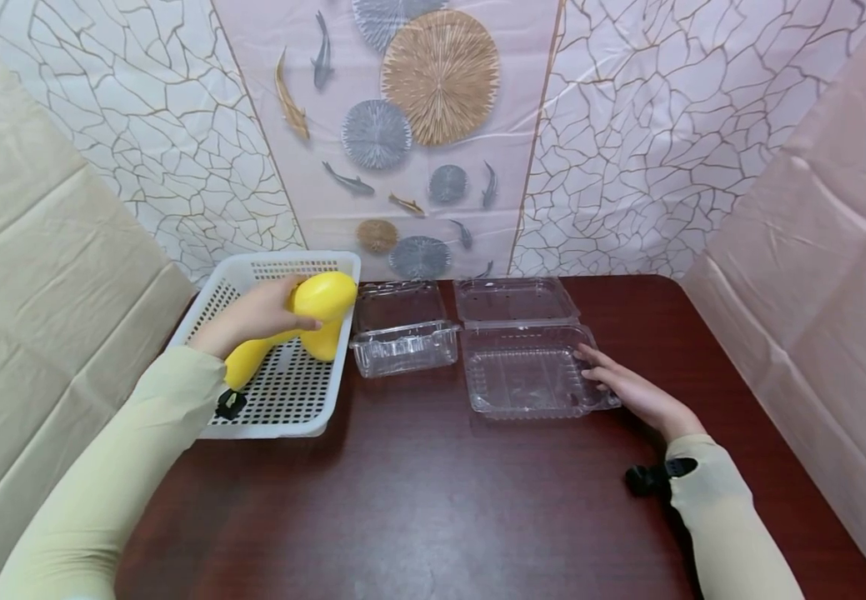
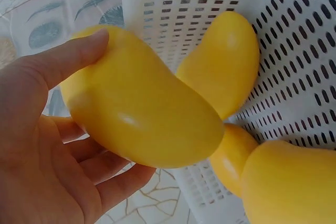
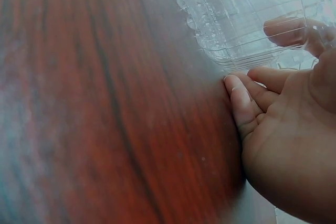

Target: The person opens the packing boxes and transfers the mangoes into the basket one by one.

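Note:
My left hand (image 1: 260,312) grips a smooth yellow mango (image 2: 142,103), thumb on top and fingers beneath. It holds this mango over the right wall of the white plastic basket (image 1: 332,392). More yellow mangoes (image 2: 226,61) lie inside, partly hidden by the hand and sleeve in the head view. At the right, a clear hinged plastic container (image 1: 526,379) lies with its lid folded back. My right hand (image 1: 631,390) holds its right side, the thumb showing through the clear plastic and the other fingers bent at the outer edge in the right wrist view.
A second clear plastic container (image 1: 406,348), smaller and with its lid raised back, stands between the basket and the larger container. All rest on a dark red-brown wooden table (image 1: 433,500). Patterned cloth (image 1: 628,167) hangs behind, and pale panels rise at both sides.

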### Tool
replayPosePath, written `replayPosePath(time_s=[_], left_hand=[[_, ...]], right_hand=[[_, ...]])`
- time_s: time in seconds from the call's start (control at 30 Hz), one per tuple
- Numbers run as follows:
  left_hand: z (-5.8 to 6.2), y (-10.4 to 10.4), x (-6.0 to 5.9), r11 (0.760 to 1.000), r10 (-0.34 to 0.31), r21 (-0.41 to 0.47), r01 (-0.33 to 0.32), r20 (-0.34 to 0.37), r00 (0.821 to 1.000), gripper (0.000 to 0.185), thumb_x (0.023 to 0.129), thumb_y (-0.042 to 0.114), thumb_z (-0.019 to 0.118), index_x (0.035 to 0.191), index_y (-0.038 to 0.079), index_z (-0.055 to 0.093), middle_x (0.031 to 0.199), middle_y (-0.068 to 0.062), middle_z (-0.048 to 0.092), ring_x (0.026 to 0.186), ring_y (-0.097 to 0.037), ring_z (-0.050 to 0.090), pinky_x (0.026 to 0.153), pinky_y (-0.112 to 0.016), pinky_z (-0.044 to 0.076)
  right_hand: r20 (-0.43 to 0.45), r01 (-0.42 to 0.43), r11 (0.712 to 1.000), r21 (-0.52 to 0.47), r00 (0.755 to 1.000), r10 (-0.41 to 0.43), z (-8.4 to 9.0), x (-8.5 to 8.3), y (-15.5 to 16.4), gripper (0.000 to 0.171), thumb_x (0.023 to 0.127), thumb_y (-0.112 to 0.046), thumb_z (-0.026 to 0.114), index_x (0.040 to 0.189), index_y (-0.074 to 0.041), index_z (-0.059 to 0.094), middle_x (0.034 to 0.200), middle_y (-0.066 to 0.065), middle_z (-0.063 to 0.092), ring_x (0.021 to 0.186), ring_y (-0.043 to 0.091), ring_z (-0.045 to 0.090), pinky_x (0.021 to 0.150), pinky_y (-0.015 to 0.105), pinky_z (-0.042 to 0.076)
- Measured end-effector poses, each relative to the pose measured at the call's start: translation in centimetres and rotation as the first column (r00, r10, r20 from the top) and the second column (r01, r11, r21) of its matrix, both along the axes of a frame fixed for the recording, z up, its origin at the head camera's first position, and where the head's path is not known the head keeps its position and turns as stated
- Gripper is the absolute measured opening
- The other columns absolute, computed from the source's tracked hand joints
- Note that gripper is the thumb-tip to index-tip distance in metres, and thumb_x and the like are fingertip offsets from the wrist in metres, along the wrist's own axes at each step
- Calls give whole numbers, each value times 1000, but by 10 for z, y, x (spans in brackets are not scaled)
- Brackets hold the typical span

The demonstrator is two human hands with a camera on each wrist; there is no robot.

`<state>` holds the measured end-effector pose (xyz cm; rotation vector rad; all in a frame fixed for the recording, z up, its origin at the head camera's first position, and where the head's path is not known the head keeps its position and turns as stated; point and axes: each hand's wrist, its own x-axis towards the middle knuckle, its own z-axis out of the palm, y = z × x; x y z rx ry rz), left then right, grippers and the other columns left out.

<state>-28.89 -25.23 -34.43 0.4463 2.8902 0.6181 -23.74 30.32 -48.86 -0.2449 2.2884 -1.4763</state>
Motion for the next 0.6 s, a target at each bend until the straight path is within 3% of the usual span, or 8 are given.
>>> replayPosePath(time_s=[0.3,0.6], left_hand=[[1,-9,8,999,-19,-40,20,25,999,83,83,26,82,145,-8,39,123,-27,61,105,-38,60,94,-58,46],[1,-21,19,997,-33,-69,39,89,996,78,81,31,83,140,-3,46,123,-21,62,101,-34,57,91,-54,44]], right_hand=[[-12,-4,1000,2,1000,4,-1,1,0,69,108,-28,42,163,-8,4,166,22,6,145,47,17,111,65,17],[-7,-1,1000,2,1000,1,-1,0,0,68,108,-26,41,163,-8,4,166,23,6,143,48,20,111,65,17]])
